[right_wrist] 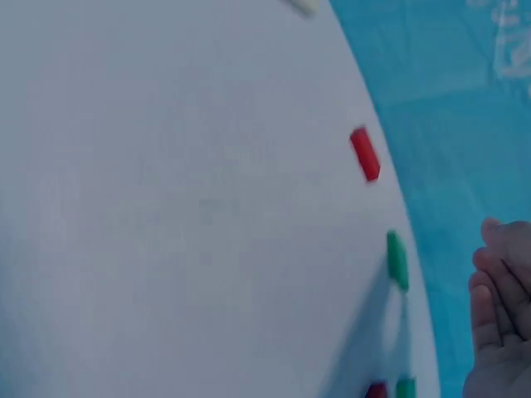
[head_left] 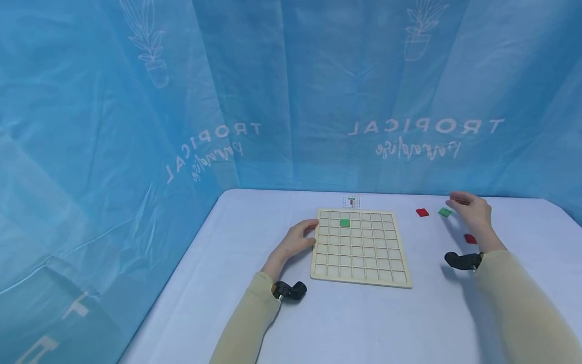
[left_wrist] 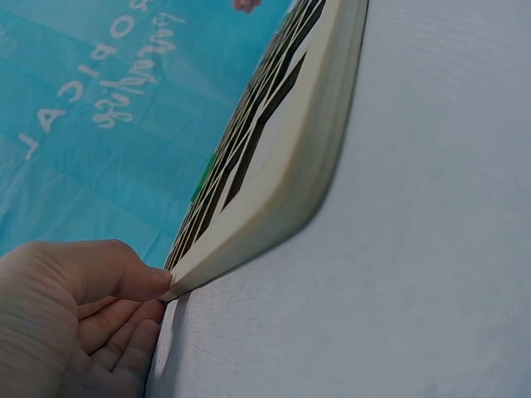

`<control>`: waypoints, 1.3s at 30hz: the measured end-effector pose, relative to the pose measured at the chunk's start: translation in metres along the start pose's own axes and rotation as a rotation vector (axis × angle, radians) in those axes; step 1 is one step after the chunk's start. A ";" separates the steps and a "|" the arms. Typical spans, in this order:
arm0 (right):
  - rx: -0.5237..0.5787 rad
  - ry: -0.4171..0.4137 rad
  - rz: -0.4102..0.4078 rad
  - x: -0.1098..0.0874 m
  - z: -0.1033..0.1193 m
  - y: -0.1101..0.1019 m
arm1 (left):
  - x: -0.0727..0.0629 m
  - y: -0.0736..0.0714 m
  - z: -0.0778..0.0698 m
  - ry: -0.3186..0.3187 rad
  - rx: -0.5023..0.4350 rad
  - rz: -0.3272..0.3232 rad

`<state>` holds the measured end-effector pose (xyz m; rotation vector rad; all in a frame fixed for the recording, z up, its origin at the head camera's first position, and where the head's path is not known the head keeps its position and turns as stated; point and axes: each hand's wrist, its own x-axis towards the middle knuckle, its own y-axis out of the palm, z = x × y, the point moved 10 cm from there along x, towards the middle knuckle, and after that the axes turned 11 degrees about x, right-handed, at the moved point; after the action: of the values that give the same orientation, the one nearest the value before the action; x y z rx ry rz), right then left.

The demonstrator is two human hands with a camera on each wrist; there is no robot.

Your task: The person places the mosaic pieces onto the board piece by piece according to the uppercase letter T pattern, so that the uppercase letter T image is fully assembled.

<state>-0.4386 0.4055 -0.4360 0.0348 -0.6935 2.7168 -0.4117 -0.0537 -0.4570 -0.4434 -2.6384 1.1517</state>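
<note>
A pale wooden grid board (head_left: 361, 284) lies on the table, with one green square tile (head_left: 345, 223) in a cell near its far edge. My left hand (head_left: 297, 238) rests at the board's left side, thumb and a finger touching the edge at two spots. In the left wrist view the thumb (left_wrist: 124, 272) meets the board's rim (left_wrist: 282, 195). My right hand (head_left: 473, 212) hovers at the far right, fingers relaxed and slightly bent, nothing visible in them. Just left of it lies a green tile (head_left: 445, 212), and a red tile (head_left: 422, 212) is beside that.
Another red tile (head_left: 470, 238) lies below the right wrist. One more green tile (right_wrist: 405, 388) shows at the right wrist view's bottom edge. Behind the board is a small card (head_left: 351, 202) with a grid picture. A blue curtain (head_left: 318, 101) borders the white table.
</note>
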 end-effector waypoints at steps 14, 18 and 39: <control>-0.094 0.074 0.038 -0.015 -0.023 0.007 | 0.000 0.002 0.000 -0.012 -0.013 0.013; -0.122 0.030 0.046 -0.013 -0.021 0.012 | 0.000 0.001 0.000 -0.016 -0.005 0.010; -0.058 -0.056 -0.036 -0.018 0.007 0.000 | 0.001 0.001 0.002 -0.036 0.002 0.016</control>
<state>-0.4219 0.3968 -0.4317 0.1082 -0.7799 2.6684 -0.4131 -0.0542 -0.4586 -0.4483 -2.6686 1.1777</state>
